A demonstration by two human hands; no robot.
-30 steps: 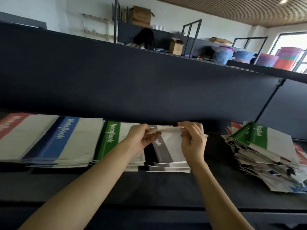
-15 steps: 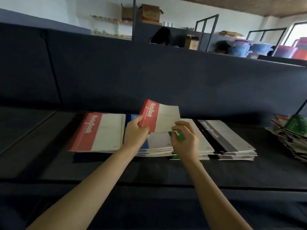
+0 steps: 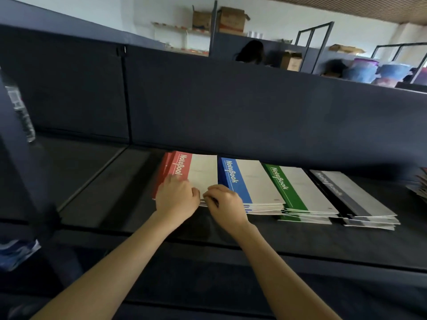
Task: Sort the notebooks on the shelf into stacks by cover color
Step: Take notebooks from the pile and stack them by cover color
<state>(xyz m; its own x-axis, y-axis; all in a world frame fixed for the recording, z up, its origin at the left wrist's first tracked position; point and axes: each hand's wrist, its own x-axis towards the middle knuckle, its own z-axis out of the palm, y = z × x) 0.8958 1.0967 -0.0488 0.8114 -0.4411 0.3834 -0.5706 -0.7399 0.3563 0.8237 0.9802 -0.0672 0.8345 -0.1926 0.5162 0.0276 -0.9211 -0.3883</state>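
Shelf point(image 3: 104, 181) pretty dim & shadowy, bg wall point(image 3: 277, 17) up top way brighter; fisheye bend at edges, left side kinda blurry.

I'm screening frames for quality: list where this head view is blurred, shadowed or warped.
Head view: the red-and-white notebook stack smears at its left edge by the left hand; the dark shelf sits in shadow; the wide-angle lens bows straight edges; the distant plastic tubs blur.

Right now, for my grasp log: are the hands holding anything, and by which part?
The red notebook, by its near edge: the left hand grips the spine-side corner, the right hand pinches the white part beside it.
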